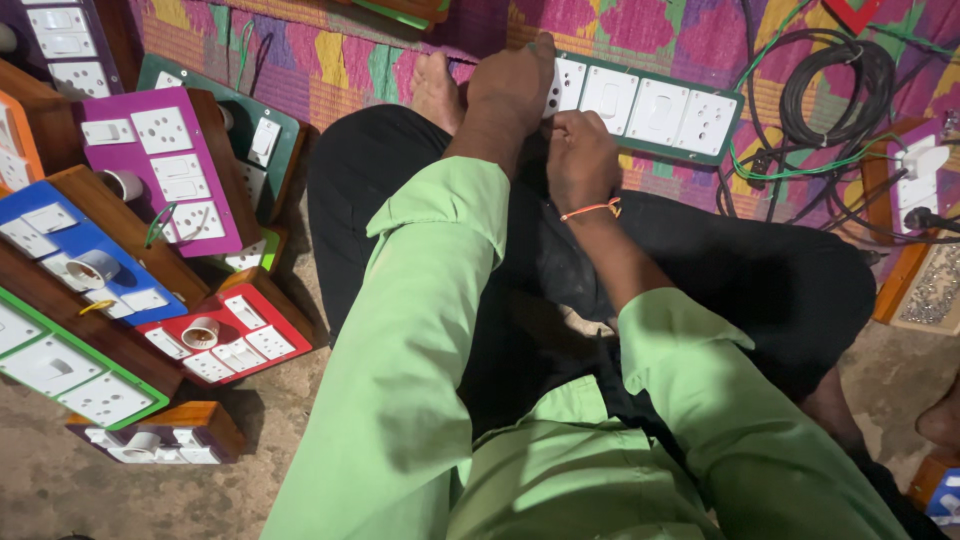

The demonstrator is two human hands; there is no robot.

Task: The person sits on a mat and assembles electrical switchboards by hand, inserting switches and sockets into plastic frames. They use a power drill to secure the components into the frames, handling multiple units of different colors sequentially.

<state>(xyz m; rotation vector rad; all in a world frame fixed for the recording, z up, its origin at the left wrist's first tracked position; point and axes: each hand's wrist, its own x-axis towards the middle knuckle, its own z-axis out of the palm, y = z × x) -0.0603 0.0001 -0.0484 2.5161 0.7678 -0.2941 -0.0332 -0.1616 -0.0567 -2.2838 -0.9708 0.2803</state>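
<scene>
While gripping the near left end of the long green-framed white switch panel (pixel 650 105), left hand (pixel 515 85) lies on top, fingers curled over it; right hand (pixel 580 160) pinched shut just beside, board running rightward.

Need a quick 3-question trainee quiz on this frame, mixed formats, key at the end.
1. True or false: the left hand rests on the green-framed switchboard.
2. The red board lies: A) in the lap B) left, among the stacked boards C) by the cable coil.
3. Fill in: the right hand wears an orange ____ at the wrist.

Key: 1 true; 2 B; 3 thread band.
</scene>
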